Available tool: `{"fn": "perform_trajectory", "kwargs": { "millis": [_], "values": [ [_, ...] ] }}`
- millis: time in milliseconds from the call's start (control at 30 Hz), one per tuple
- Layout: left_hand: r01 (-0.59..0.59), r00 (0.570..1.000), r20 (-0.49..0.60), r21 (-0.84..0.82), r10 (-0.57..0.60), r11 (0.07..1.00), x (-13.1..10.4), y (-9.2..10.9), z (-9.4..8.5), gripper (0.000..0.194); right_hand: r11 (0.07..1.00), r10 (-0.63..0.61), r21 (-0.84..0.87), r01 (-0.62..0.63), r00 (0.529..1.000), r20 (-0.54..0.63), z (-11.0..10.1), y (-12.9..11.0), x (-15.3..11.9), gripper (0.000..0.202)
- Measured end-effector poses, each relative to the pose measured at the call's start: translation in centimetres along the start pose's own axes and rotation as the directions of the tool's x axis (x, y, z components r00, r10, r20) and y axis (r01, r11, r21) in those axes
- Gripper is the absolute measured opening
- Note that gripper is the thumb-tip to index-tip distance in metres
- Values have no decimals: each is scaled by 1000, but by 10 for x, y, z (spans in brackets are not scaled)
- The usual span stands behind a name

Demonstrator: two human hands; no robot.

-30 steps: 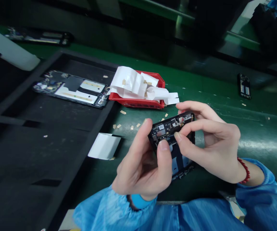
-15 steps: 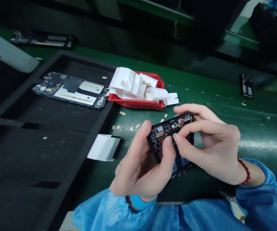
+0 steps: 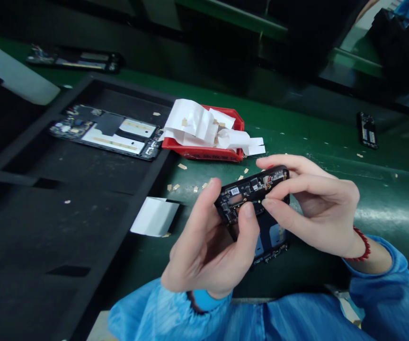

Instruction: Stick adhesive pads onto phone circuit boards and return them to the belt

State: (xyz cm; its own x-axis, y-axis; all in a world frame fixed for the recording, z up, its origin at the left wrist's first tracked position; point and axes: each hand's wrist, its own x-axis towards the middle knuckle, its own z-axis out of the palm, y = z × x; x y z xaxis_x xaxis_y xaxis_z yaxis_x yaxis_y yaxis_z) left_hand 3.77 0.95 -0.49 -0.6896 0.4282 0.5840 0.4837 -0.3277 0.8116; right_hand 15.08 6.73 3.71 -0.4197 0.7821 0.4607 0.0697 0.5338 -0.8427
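An opened phone [image 3: 242, 196], its circuit board bare, is held tilted above the green work surface. My left hand [image 3: 211, 241] grips its left side, with the thumb resting over the board and the fingers behind. At the phone's right end is my right hand [image 3: 314, 208]. One of its fingers reaches behind the top edge, while the thumb and another finger are close together over the board's right part. Whether a tiny piece sits between those two fingertips cannot be made out. The phone's lower half shows a dark strip over a bluish panel.
A red bin [image 3: 204, 154] holds crumpled white backing paper [image 3: 190, 121]. Several small tan pieces lie near it, beside a folded white sheet [image 3: 155, 217]. Another opened phone [image 3: 108, 132] rests on the black tray [image 3: 84, 213] at left. More phones lie at the back left [image 3: 76, 59] and right [image 3: 368, 130].
My right thumb and finger have drawn slightly right, apart from my left thumb, uncovering more of the board. The whole view has shifted a little.
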Motion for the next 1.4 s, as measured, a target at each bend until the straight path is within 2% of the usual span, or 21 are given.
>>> {"fn": "perform_trajectory", "kwargs": {
  "millis": [400,567,700,767,833,900,933,1033,1100,1167,1233,1300,1367,1400],
  "values": [
    [6,1000,1,-1,-6,1000,2,0,-1,46,1000,-9,-2,9,1000,1,2,1,-1,10],
    [129,992,5,-24,-129,991,4,3,1,45,998,-31,-48,30,999,-35,5,9,0,11],
    [195,981,21,-33,-194,980,4,2,0,46,994,-6,105,7,1000,-8,7,15,-2,13],
    [199,979,68,-107,-192,974,5,-3,-2,44,984,38,176,-30,998,-43,12,17,-3,16],
    [269,956,196,-289,-218,919,6,-12,-3,38,979,58,201,-34,992,-114,17,20,0,19],
    [418,889,379,-440,-258,795,7,-21,-3,41,967,62,254,-20,986,-155,19,25,7,23],
    [458,857,451,-449,-248,767,7,-24,-2,48,954,77,298,-32,987,-139,16,29,11,23],
    [518,785,563,-367,-259,773,7,-29,1,61,933,141,339,-118,989,-43,-16,39,17,11],
    [535,769,566,-317,-297,783,7,-28,2,63,974,138,191,-120,987,-85,-51,43,6,14],
    [547,773,527,-272,-352,792,9,-26,2,63,993,94,-56,-103,986,-139,-91,46,-15,14],
    [575,762,494,-220,-419,788,12,-25,2,53,946,185,-272,-178,983,-1,-125,52,-40,17],
    [619,719,506,-152,-477,771,14,-27,2,36,887,329,-396,-237,927,182,-148,60,-62,29],
    [636,680,533,-86,-503,767,14,-30,2,19,864,413,-426,-268,862,295,-157,69,-74,38],
    [633,674,532,-58,-513,772,13,-32,2,12,862,431,-421,-282,845,317,-158,73,-77,38]
  ]
}}
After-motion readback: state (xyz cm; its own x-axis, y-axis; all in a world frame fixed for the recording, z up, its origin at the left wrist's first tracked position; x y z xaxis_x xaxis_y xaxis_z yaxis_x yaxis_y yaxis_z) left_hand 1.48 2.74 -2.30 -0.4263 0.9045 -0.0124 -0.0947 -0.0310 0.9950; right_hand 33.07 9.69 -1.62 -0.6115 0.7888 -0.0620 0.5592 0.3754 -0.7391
